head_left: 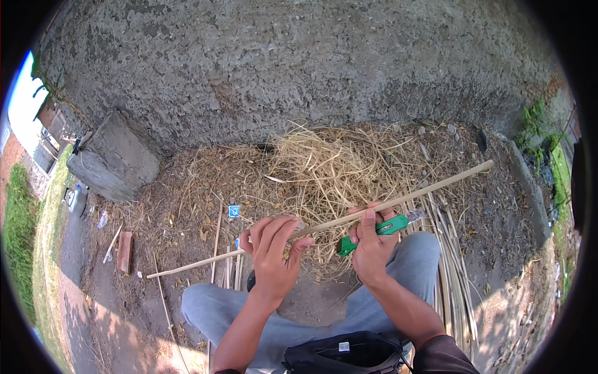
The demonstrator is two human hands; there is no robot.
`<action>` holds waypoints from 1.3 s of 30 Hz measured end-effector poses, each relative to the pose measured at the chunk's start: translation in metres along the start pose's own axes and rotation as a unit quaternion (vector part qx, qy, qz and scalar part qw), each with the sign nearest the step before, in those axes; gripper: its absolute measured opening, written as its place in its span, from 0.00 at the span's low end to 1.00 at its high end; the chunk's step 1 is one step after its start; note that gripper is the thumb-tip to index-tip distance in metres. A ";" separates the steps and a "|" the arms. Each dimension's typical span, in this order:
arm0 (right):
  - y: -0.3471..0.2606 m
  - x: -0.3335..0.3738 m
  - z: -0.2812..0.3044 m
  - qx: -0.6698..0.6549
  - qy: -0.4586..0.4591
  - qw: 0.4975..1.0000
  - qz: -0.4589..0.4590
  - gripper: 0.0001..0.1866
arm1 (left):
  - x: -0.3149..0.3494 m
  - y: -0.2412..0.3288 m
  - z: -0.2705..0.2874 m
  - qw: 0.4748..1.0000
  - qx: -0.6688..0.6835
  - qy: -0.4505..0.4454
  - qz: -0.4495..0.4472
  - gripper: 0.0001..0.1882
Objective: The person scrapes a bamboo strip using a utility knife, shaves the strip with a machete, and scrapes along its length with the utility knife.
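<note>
A long, thin, pale bamboo strip (436,186) slants across in front of me, its right end higher and farther away than its left. My left hand (272,258) is closed on it left of its middle, fingers over the top and thumb beneath. My right hand (372,249) is closed around a green utility knife (391,225), with the thumb up against the strip. The blade is hard to make out. Below the strip are my bent knees in grey-blue trousers.
A heap of straw-like shavings (324,162) lies ahead, against a rough grey wall (280,68). Several split strips (458,274) lie beside my right knee. At left are a concrete block (118,162) and a brick (125,252). A black bag (342,355) rests at my lap.
</note>
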State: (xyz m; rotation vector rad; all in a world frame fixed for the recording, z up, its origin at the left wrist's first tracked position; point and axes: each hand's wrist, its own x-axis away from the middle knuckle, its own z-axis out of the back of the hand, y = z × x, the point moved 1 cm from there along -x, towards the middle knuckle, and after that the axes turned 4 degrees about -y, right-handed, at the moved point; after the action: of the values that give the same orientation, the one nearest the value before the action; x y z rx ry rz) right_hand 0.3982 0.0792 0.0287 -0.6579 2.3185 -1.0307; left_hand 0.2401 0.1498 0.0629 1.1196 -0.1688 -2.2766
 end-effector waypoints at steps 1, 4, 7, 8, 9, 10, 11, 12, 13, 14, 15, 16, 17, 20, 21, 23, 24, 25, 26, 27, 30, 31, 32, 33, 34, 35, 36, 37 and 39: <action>0.001 0.002 -0.002 0.004 -0.019 1.000 0.007 0.07 | -0.002 -0.002 -0.001 1.000 -0.001 0.002 0.003 0.17; 0.005 0.009 -0.007 0.006 -0.046 0.999 0.002 0.08 | -0.001 -0.010 -0.003 0.997 0.080 -0.018 -0.005 0.14; 0.011 0.012 -0.010 0.002 -0.050 0.999 -0.008 0.09 | 0.005 -0.017 -0.007 0.992 0.110 -0.052 -0.034 0.11; 0.012 0.014 -0.011 0.004 -0.052 0.999 -0.007 0.09 | 0.007 -0.020 -0.008 0.992 0.117 -0.038 -0.038 0.09; 0.014 0.016 -0.012 0.014 -0.063 0.998 -0.006 0.08 | 0.009 -0.022 -0.010 0.991 0.124 -0.025 -0.043 0.08; 0.015 0.018 -0.014 0.024 -0.072 0.997 -0.004 0.08 | 0.013 -0.023 -0.012 0.991 0.125 -0.023 -0.043 0.08; 0.015 0.020 -0.015 0.025 -0.073 0.997 -0.003 0.08 | 0.016 -0.024 -0.015 0.988 0.155 -0.017 0.021 0.06; 0.014 0.023 -0.016 0.021 -0.083 0.996 0.003 0.08 | 0.018 -0.025 -0.017 0.979 0.184 -0.011 0.084 0.05; 0.014 0.024 -0.017 0.016 -0.093 0.995 0.009 0.08 | 0.018 -0.026 -0.018 0.979 0.185 -0.010 0.083 0.05; 0.014 0.024 -0.017 0.017 -0.093 0.995 0.010 0.08 | 0.017 -0.029 -0.019 0.971 0.203 -0.013 0.126 0.03; 0.014 0.024 -0.017 0.016 -0.094 0.995 0.005 0.08 | 0.017 -0.031 -0.018 0.961 0.220 -0.016 0.169 0.03; 0.014 0.023 -0.016 0.016 -0.096 0.995 0.000 0.08 | 0.015 -0.032 -0.015 0.961 0.221 -0.017 0.166 0.03; 0.014 0.023 -0.016 0.015 -0.094 0.995 0.003 0.08 | 0.012 -0.033 -0.008 0.955 0.212 -0.052 0.200 0.05; 0.015 0.023 -0.021 0.016 -0.106 0.994 -0.005 0.08 | -0.011 -0.016 0.007 0.968 0.198 -0.063 0.140 0.07; 0.014 0.026 -0.023 0.033 -0.106 0.994 -0.011 0.07 | -0.023 -0.007 0.012 0.979 0.195 -0.038 0.051 0.09; 0.017 0.030 -0.026 0.048 -0.107 0.993 -0.016 0.06 | -0.050 0.016 0.019 0.978 0.202 -0.055 0.003 0.10; 0.017 0.030 -0.023 0.064 -0.115 0.991 0.005 0.05 | -0.061 0.030 0.016 0.974 0.208 -0.075 -0.047 0.11; 0.015 0.030 -0.021 0.080 -0.123 0.989 0.025 0.05 | -0.066 0.038 0.010 0.974 0.206 -0.076 -0.052 0.11; 0.015 0.029 -0.022 0.128 -0.140 0.980 0.057 0.06 | -0.070 0.041 0.004 0.958 0.250 -0.130 -0.051 0.11; 0.017 0.028 -0.023 0.126 -0.140 0.980 0.058 0.06 | -0.072 0.044 -0.002 0.937 0.293 -0.183 -0.049 0.11; 0.023 0.027 -0.024 0.140 -0.116 0.980 0.084 0.07 | -0.059 0.048 -0.014 0.918 0.367 -0.145 0.049 0.07; 0.022 0.024 -0.025 0.144 -0.120 0.979 0.077 0.07 | -0.056 0.049 -0.019 0.918 0.365 -0.148 0.047 0.07; 0.020 0.024 -0.025 0.149 -0.122 0.979 0.069 0.08 | -0.053 0.052 -0.022 0.935 0.344 -0.085 0.016 0.06; 0.023 0.023 -0.022 0.146 -0.118 0.980 0.068 0.08 | -0.052 0.054 -0.023 0.947 0.321 -0.021 -0.016 0.05; 0.029 0.022 -0.018 0.127 -0.124 0.982 0.063 0.08 | -0.052 0.056 -0.024 0.947 0.320 -0.026 -0.018 0.05; 0.030 0.020 -0.018 0.108 -0.130 0.984 0.057 0.09 | -0.053 0.056 -0.026 0.944 0.329 -0.033 0.013 0.05; 0.029 0.019 -0.017 0.106 -0.127 0.985 0.057 0.09 | -0.053 0.057 -0.028 0.939 0.338 -0.040 0.043 0.05; 0.027 0.019 -0.018 0.090 -0.132 0.986 0.049 0.10 | -0.053 0.058 -0.031 0.939 0.338 -0.043 0.042 0.05; 0.020 0.020 -0.023 0.069 -0.136 0.987 0.044 0.11 | -0.051 0.059 -0.035 0.947 0.320 -0.008 0.034 0.04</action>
State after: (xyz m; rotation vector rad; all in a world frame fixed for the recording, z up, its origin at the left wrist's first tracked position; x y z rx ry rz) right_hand 0.3648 0.0914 0.0213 -0.5962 2.0028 -0.9846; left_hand 0.3177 0.1346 0.0966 1.3726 -0.9923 -2.2209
